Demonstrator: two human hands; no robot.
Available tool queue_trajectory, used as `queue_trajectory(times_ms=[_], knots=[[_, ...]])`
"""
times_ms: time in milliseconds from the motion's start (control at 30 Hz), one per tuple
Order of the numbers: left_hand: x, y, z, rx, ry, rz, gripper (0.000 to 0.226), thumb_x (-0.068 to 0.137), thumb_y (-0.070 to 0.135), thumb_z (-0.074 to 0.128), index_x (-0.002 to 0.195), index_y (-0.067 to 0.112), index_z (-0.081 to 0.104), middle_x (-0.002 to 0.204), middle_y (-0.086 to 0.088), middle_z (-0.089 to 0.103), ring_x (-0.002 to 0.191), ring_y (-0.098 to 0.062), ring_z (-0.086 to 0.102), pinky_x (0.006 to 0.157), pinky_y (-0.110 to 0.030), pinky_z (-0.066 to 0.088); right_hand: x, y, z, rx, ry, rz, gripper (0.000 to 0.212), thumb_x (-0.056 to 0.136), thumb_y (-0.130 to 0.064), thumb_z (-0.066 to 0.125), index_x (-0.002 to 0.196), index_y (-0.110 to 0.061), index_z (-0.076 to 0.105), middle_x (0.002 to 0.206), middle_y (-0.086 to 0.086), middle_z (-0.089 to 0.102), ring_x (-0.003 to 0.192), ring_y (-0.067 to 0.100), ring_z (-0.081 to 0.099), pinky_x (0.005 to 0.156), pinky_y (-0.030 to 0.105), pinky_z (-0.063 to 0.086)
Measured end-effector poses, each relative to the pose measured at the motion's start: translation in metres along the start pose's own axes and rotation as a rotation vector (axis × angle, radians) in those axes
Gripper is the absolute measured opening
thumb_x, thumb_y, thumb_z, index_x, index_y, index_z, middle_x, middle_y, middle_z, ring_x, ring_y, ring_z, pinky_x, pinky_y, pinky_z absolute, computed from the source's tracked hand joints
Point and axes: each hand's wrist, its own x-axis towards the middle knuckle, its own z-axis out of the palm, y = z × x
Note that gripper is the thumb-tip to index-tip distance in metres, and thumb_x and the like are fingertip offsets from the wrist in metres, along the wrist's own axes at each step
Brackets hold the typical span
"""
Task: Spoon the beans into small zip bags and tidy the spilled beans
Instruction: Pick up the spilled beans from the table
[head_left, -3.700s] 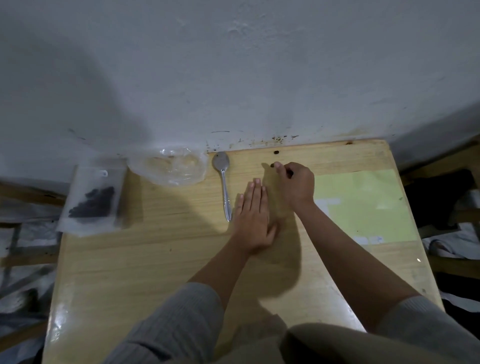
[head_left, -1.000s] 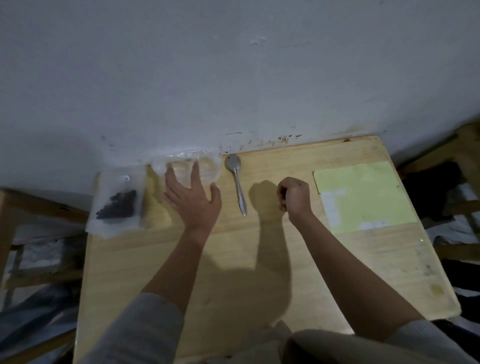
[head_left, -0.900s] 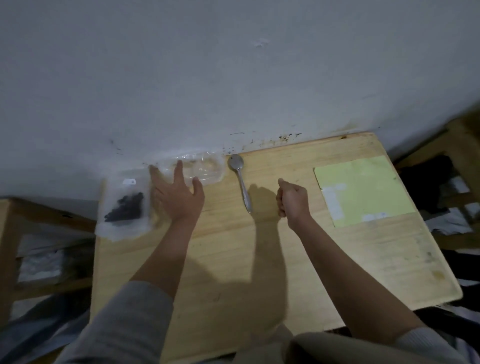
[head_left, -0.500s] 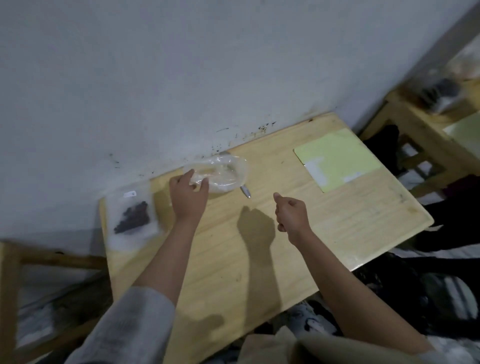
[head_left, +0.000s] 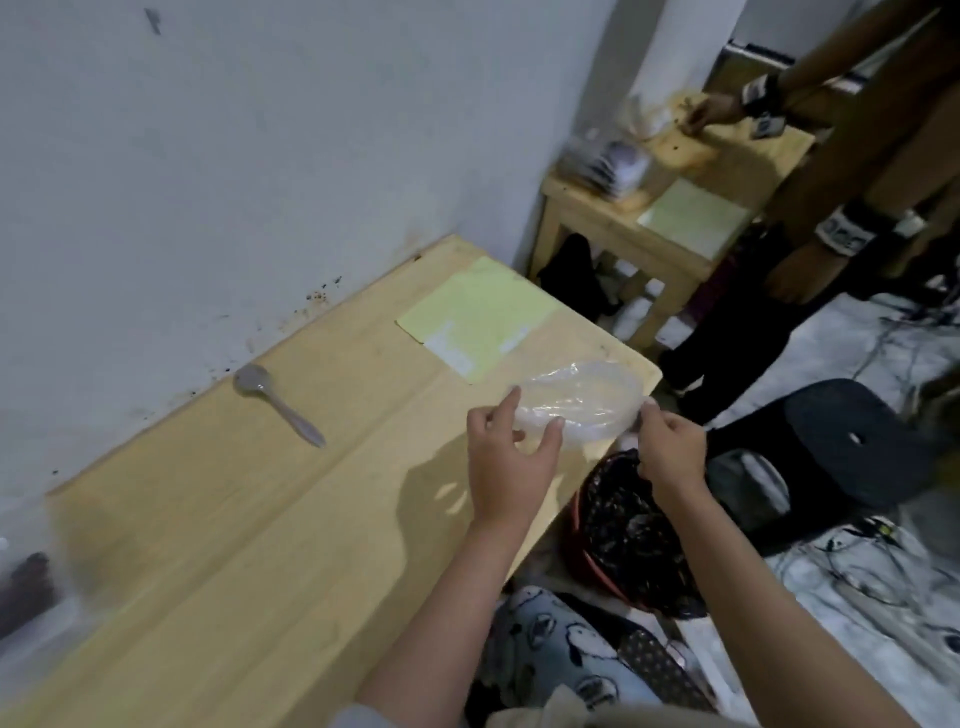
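A clear plastic bag (head_left: 582, 402), looking empty, hangs over the right edge of the wooden table (head_left: 249, 519). My left hand (head_left: 506, 462) pinches its near left rim. My right hand (head_left: 670, 452) grips its right rim. Both hold it above a red bin (head_left: 623, 535) lined with a dark patterned bag on the floor. A metal spoon (head_left: 278, 402) lies on the table near the wall. At the far left edge a small zip bag with dark beans (head_left: 26, 587) rests on the table, partly cut off.
A yellow-green sheet (head_left: 478, 319) lies at the table's far right corner. A black stool (head_left: 852, 441) stands right of the bin. Another person (head_left: 852, 156) stands at a second wooden table (head_left: 675, 208) beyond. Cables lie on the floor at the right.
My left hand picked up the clear bag from near the wall and carried it right, past the table edge. My right hand came to grip its other side. My view swung right.
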Motion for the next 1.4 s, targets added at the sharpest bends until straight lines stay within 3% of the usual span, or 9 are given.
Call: queue_trajectory(times_ms=[100, 267, 467, 667, 800, 1000, 1133, 1267, 1400], knots=[[-0.011, 0.004, 0.063, -0.012, -0.1, 0.085, 0.061, 0.081, 0.039, 0.071, 0.134, 0.017, 0.051, 0.108, -0.001, 0.045, 0.082, -0.013, 0.058, 0.073, -0.024, 0.052, 0.039, 0.024, -0.047, 0.029, 0.186, 0.015, 0.048, 0.092, -0.036, 0.053, 0.053, -0.014, 0.034, 0.052, 0.006, 0.031, 0.042, 0.018, 0.029, 0.047, 0.028, 0.027], [-0.034, -0.015, 0.153, 0.043, -0.236, 0.276, 0.058, 0.083, 0.037, 0.069, 0.133, 0.013, 0.052, 0.102, -0.003, 0.043, 0.068, -0.011, 0.049, 0.061, -0.013, 0.042, 0.095, 0.091, -0.112, 0.028, 0.368, 0.077, 0.049, 0.09, -0.033, 0.054, 0.051, -0.015, 0.032, 0.054, 0.007, 0.033, 0.052, 0.019, 0.03, 0.056, 0.032, 0.027], [-0.06, -0.083, 0.232, 0.124, -0.36, 0.239, 0.057, 0.087, 0.036, 0.063, 0.138, 0.016, 0.045, 0.108, -0.004, 0.043, 0.08, -0.009, 0.04, 0.067, -0.013, 0.033, 0.16, 0.176, -0.134, 0.081, 0.429, 0.159, 0.046, 0.089, -0.034, 0.055, 0.051, -0.016, 0.033, 0.055, 0.007, 0.034, 0.053, 0.02, 0.033, 0.057, 0.034, 0.03], [-0.069, -0.134, 0.293, 0.257, -0.419, 0.037, 0.051, 0.087, 0.027, 0.065, 0.134, 0.016, 0.049, 0.122, -0.008, 0.042, 0.1, -0.023, 0.053, 0.075, -0.019, 0.038, 0.2, 0.247, -0.126, -0.056, 0.234, 0.101, 0.049, 0.092, -0.037, 0.052, 0.051, -0.012, 0.042, 0.056, 0.009, 0.045, 0.061, 0.026, 0.05, 0.061, 0.034, 0.043], [-0.072, -0.16, 0.334, 0.396, -0.487, -0.033, 0.037, 0.083, 0.02, 0.066, 0.119, 0.021, 0.058, 0.11, -0.01, 0.053, 0.074, -0.017, 0.049, 0.053, -0.012, 0.033, 0.209, 0.288, -0.117, -0.172, 0.035, 0.149, 0.05, 0.095, -0.037, 0.049, 0.056, -0.01, 0.035, 0.057, 0.012, 0.033, 0.051, 0.025, 0.04, 0.043, 0.024, 0.036], [-0.068, -0.192, 0.383, 0.446, -0.582, -0.142, 0.038, 0.075, 0.01, 0.07, 0.112, 0.016, 0.062, 0.111, -0.011, 0.059, 0.088, -0.022, 0.062, 0.069, -0.018, 0.041, 0.233, 0.327, -0.108, -0.275, -0.141, 0.34, 0.037, 0.093, -0.02, 0.053, 0.06, -0.005, 0.046, 0.056, 0.007, 0.045, 0.061, 0.025, 0.051, 0.052, 0.029, 0.046], [-0.063, -0.208, 0.404, 0.509, -0.595, -0.136, 0.044, 0.079, 0.006, 0.064, 0.122, 0.013, 0.059, 0.116, -0.012, 0.055, 0.093, -0.025, 0.06, 0.072, -0.019, 0.04, 0.246, 0.341, -0.104, -0.353, -0.19, 0.396, 0.018, 0.084, -0.006, 0.05, 0.067, -0.003, 0.049, 0.059, 0.006, 0.045, 0.066, 0.024, 0.048, 0.046, 0.027, 0.032], [-0.062, -0.222, 0.419, 0.516, -0.655, -0.16, 0.04, 0.082, 0.004, 0.058, 0.122, 0.01, 0.058, 0.116, -0.014, 0.054, 0.098, -0.029, 0.058, 0.075, -0.024, 0.041, 0.257, 0.348, -0.098, -0.114, -0.347, 0.504, 0.016, 0.082, -0.01, 0.055, 0.069, -0.005, 0.062, 0.075, 0.009, 0.062, 0.07, 0.019, 0.056, 0.067, 0.031, 0.047], [-0.064, -0.238, 0.422, 0.571, -0.811, -0.255, 0.055, 0.079, 0.002, 0.058, 0.132, 0.017, 0.05, 0.132, -0.017, 0.048, 0.12, -0.033, 0.05, 0.093, -0.031, 0.043, 0.264, 0.357, -0.087, 0.245, -0.377, 0.67, 0.031, 0.094, -0.02, 0.048, 0.117, -0.004, 0.06, 0.117, 0.015, 0.061, 0.104, 0.03, 0.058, 0.089, 0.041, 0.05]])
